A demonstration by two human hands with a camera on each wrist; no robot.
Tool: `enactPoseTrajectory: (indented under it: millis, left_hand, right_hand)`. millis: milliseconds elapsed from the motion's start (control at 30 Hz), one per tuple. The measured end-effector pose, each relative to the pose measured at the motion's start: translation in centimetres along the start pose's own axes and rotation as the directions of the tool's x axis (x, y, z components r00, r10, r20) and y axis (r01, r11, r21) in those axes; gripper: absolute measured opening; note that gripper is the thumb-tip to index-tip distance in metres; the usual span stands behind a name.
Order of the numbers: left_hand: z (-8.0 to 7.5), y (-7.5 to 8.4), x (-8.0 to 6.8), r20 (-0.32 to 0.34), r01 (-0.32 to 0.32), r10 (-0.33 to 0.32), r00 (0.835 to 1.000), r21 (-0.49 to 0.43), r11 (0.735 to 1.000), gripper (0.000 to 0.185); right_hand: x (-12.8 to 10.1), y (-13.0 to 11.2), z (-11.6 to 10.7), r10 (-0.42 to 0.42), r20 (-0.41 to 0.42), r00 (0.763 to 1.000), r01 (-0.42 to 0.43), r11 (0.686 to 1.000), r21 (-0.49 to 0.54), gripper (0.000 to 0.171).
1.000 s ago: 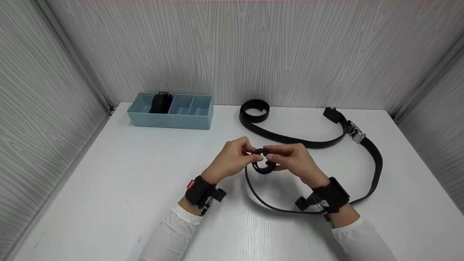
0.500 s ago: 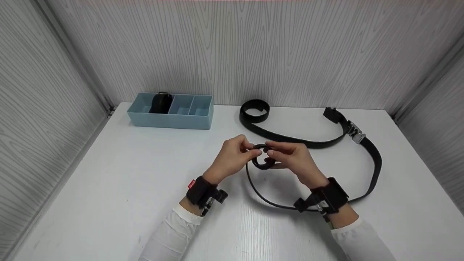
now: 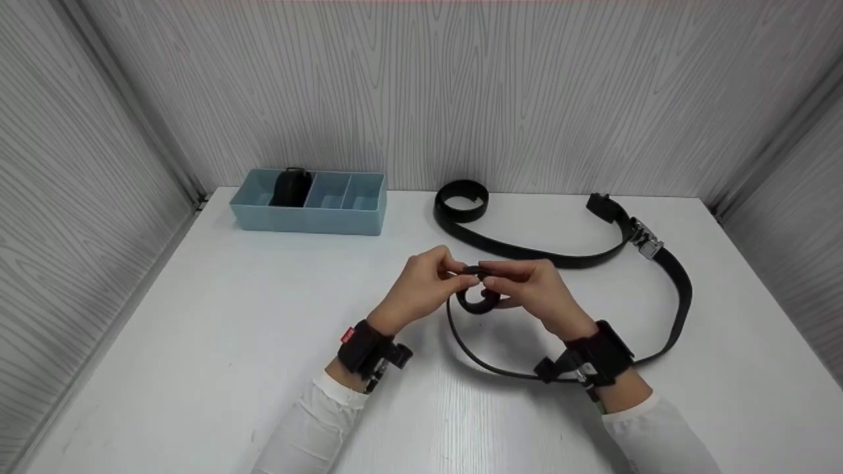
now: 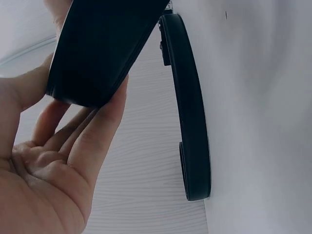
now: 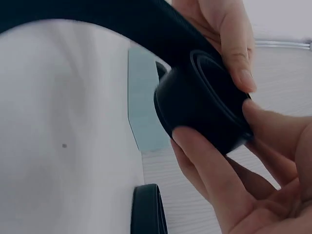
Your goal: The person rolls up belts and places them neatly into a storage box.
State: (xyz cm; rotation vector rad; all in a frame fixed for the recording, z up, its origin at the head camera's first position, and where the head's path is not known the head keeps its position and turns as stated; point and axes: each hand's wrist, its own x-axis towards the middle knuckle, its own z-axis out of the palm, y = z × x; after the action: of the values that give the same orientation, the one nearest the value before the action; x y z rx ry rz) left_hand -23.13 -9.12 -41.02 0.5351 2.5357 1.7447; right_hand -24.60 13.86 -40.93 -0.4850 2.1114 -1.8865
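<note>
Over the middle of the table, both hands hold the rolled end of a black belt (image 3: 479, 309). My left hand (image 3: 425, 286) pinches the roll from the left, thumb at its near side. From the right, my right hand (image 3: 540, 293) grips it between thumb and fingers. In the right wrist view the coil (image 5: 195, 105) shows a few layers, with the loose strap leading off to the upper left. The rest of the belt loops under the right wrist and up to a silver buckle (image 3: 647, 240) at the right.
A second black belt (image 3: 527, 253), partly coiled at its left end, lies along the back and meets the first belt near the buckle. At back left stands a blue divided tray (image 3: 309, 220) with a rolled black belt (image 3: 292, 189) in one compartment. Walls enclose the table's back and sides.
Both hands stay in nearly the same place, with small finger shifts around the coil. The strap's near loop has drawn slightly up and in. Tray and second belt stay put.
</note>
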Motion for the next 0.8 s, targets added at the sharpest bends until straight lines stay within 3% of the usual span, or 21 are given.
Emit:
enactPoseTrajectory:
  millis: [233, 433, 667, 800]
  left_hand:
    - [-0.03, -0.06, 0.1, -0.04, 0.014, -0.015, 0.999, -0.026, 1.0, 0.025]
    - [-0.23, 0.27, 0.07, -0.024, -0.003, 0.004, 1.0, 0.024, 1.0, 0.021]
    - [-0.51, 0.64, -0.02, 0.076, 0.012, -0.019, 0.997, 0.097, 0.995, 0.021]
    - [-0.46, 0.63, -0.11, 0.074, 0.019, -0.026, 0.997, 0.09, 0.996, 0.022]
  right_hand:
    - [0.1, 0.28, 0.32, 0.001, -0.087, 0.996, 0.009, 0.992, 0.124, 0.042]
    - [0.19, 0.22, 0.11, -0.011, -0.051, 0.999, 0.015, 0.997, 0.077, 0.041]
    - [0.02, -0.16, -0.24, 0.007, 0.074, 0.997, -0.001, 0.997, -0.078, 0.041]
    - [-0.03, -0.18, -0.11, 0.014, 0.065, 0.998, -0.009, 0.997, -0.074, 0.04]
